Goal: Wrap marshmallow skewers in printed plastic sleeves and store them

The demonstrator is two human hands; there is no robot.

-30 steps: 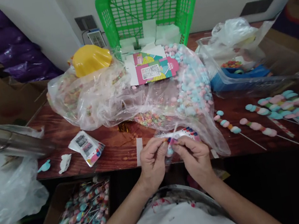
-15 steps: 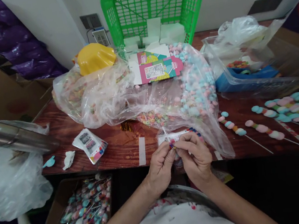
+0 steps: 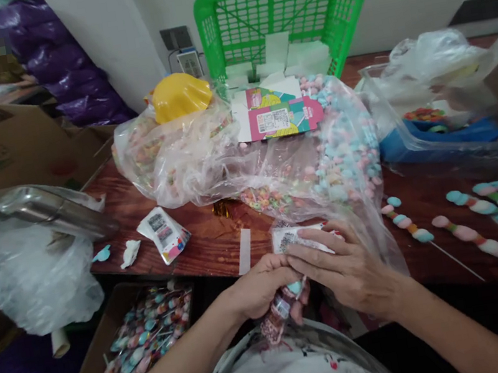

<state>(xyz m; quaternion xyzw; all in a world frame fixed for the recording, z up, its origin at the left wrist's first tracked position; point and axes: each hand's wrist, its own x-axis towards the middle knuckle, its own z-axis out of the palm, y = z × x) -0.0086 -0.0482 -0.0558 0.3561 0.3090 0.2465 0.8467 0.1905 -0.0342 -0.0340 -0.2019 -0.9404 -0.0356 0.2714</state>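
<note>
The wooden table (image 3: 111,186) runs beyond the fingertips; on it, just past the right fingers, the clear candy bags (image 3: 341,146) slump, probably kept there for short reaches; farther beyond the fingers stands the green basket (image 3: 284,20); below and left of them, the carton (image 3: 80,371) holds many candy sticks, low enough, I judge, to spare the tabletop.

The right hand (image 3: 347,268) lies over the left, its fingers long and nearly together; whether their tips pinch anything is hidden; the left hand (image 3: 261,282) curls its fingers about the wrapped candy (image 3: 278,311), which slants below them towards the lap, a grip that seems meant to steady it.

Right of the fingers, the unwrapped skewers (image 3: 465,232) lie apart, perhaps to avoid sticking; just ahead of the fingers lies a printed packet (image 3: 285,240); left of it, a small white strip (image 3: 244,251).
</note>
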